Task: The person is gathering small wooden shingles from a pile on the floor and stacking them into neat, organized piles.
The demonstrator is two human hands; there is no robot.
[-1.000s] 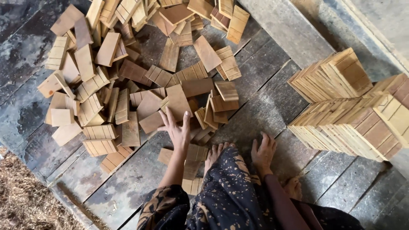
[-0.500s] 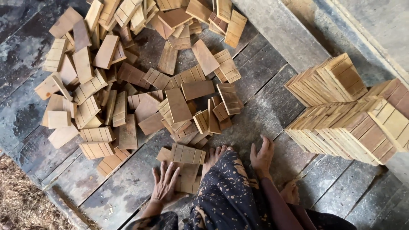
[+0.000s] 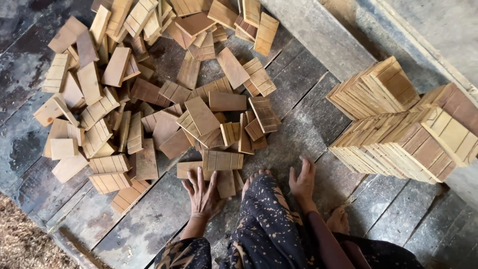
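Observation:
I sit on a worn plank floor (image 3: 308, 104) facing a scattered heap of small rectangular wooden tiles (image 3: 149, 99). My left hand (image 3: 203, 194) lies flat with fingers spread, its fingertips on the nearest tiles, a slatted tile (image 3: 222, 160) and a plain one (image 3: 189, 169) beside it. My right hand (image 3: 302, 180) rests palm down on the bare planks to the right, fingers apart, holding nothing. My knee in dark patterned cloth (image 3: 269, 224) lies between the hands, with bare toes (image 3: 255, 177) showing.
Neatly stacked rows of the same tiles (image 3: 398, 129) stand at the right, tilted against a wall. A grey beam (image 3: 328, 35) runs diagonally behind them. Sawdust or dry litter (image 3: 20, 244) lies at the lower left past the floor's edge.
My left hand has drawn back from the heap toward me, pulling several tiles closer. The right hand has stayed on the planks.

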